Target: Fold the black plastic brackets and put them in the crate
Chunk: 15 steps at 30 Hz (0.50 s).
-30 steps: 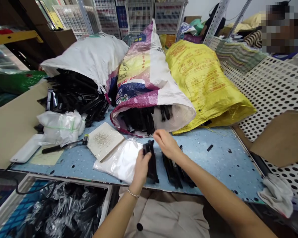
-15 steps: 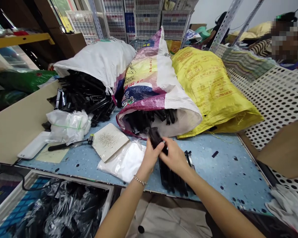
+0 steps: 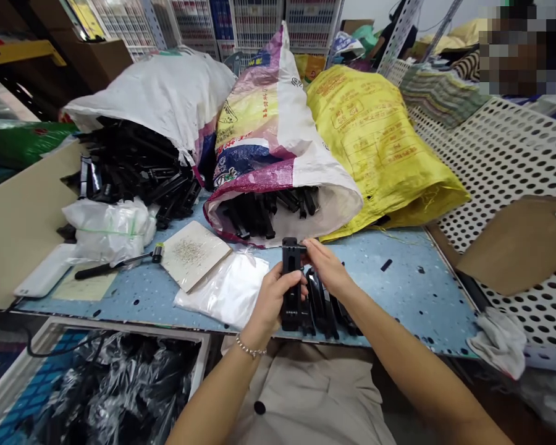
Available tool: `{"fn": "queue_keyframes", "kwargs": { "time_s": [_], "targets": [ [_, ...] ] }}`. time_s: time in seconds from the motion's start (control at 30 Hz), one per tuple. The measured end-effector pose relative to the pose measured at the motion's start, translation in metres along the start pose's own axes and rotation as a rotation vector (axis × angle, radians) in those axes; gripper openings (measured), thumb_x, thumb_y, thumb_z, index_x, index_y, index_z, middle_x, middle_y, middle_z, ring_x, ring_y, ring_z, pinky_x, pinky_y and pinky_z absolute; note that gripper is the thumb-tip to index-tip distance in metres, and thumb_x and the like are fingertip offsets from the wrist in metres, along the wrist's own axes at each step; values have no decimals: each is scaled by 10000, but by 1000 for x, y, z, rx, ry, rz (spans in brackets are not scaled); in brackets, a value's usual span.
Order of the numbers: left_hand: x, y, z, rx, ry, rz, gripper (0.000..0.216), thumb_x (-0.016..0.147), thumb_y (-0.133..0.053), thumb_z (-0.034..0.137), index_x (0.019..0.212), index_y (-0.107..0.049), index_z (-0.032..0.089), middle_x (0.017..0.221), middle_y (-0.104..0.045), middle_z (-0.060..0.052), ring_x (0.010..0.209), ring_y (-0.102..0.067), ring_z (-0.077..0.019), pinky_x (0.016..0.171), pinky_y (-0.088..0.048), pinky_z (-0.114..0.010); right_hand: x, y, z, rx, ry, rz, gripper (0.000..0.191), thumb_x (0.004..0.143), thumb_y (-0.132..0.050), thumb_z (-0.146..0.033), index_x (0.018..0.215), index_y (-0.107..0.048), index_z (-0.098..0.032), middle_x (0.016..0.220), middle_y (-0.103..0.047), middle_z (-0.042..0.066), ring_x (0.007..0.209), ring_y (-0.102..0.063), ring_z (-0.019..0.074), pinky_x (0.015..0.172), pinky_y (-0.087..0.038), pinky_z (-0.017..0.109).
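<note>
Left hand (image 3: 271, 296) grip is closed round the lower half of a black part (image 3: 291, 278), thumb on the near face. Right hand (image 3: 327, 269) grip is narrow, fingertips pinching the top end of the same part from the right. The part sits at centre frame, just above the table (image 3: 398, 296). Its long axis runs near-vertical in the frame, top end pointing away toward the sacks and bottom end over the table's front edge. Both hands are on it: the left carries the body, the right only has the tip. Touching it on the right is a row of black parts (image 3: 327, 306) lying parallel with the same axis, packed side by side under the right wrist. A white plastic bag (image 3: 227, 290) lies just left of the left hand, with a pale tile (image 3: 192, 253) dusted with small bits beyond it. Straight up-frame the open purple-white sack (image 3: 278, 154) faces the hands with more black pieces in its mouth, close to the part's top end, so there is little room that way. A yellow sack (image 3: 380, 142) lies upper right and a white sack (image 3: 157, 102) upper left, spilling a black pile (image 3: 134, 173). Bare table is at right of centre, running out to a perforated white panel (image 3: 505, 167) and a rag (image 3: 500, 340) at the right edge. A bin (image 3: 120, 383) of bagged black pieces sits lower left, below the table edge.
</note>
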<state>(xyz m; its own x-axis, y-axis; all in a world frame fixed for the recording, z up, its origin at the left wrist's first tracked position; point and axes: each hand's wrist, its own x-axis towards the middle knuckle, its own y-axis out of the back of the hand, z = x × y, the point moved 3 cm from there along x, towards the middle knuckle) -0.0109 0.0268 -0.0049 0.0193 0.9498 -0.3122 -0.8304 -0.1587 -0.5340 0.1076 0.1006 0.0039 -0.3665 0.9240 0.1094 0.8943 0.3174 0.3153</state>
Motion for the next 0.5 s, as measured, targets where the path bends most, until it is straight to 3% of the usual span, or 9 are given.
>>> {"fn": "queue_keyframes", "kwargs": {
  "time_s": [0.07,0.2,0.3,0.37,0.43,0.47,0.5],
  "targets": [
    [3,10,4,-64,-16,66,373,703,-714,327,1017,-621,149,744,-648,-5,610,-585,-102,575,-477,-202,-17,-11,-3,-12,54,-101,451,960,-261,-553,780,-518,-229,745,-534,10,718,-503,174,699,-423,316],
    [5,25,4,-178,27,135,443,706,-712,371,1070,-605,143,738,-621,7,572,-547,-78,555,-450,-188,-65,-31,-9,-386,443,-133,307,945,-419,-481,922,-591,-227,922,-607,66,870,-492,222,836,-374,402],
    [6,34,-4,-101,55,209,471,703,-731,424,1048,-575,145,699,-601,17,575,-564,-91,577,-465,-203,-75,-40,-7,-492,479,-150,250,967,-416,-382,894,-588,-216,885,-607,62,832,-477,209,803,-379,387],
    [9,43,-9,-9,7,271,588,678,-768,404,1157,-503,189,765,-622,17,649,-613,-118,642,-498,-232,-57,-39,-4,-478,411,-281,267,978,-400,-367,849,-579,-216,849,-604,43,815,-488,193,780,-397,352],
    [13,55,-18,88,-33,311,673,700,-751,396,1260,-413,235,893,-643,-6,772,-657,-161,736,-527,-298,-20,-27,1,-491,309,-339,292,989,-374,-352,833,-583,-221,850,-613,29,839,-519,182,804,-414,326],
    [14,60,-24,152,-45,330,653,738,-710,409,1282,-393,237,966,-646,-31,858,-664,-189,797,-528,-342,4,-16,6,-522,243,-291,309,997,-344,-327,851,-593,-219,886,-623,35,873,-536,182,836,-416,323],
    [16,64,-32,235,-63,345,608,779,-658,422,1290,-394,224,1049,-638,-65,965,-651,-218,874,-511,-386,30,-2,13,-599,111,-160,295,995,-343,-321,901,-604,-223,938,-631,41,928,-546,189,862,-415,319]
  ]
}}
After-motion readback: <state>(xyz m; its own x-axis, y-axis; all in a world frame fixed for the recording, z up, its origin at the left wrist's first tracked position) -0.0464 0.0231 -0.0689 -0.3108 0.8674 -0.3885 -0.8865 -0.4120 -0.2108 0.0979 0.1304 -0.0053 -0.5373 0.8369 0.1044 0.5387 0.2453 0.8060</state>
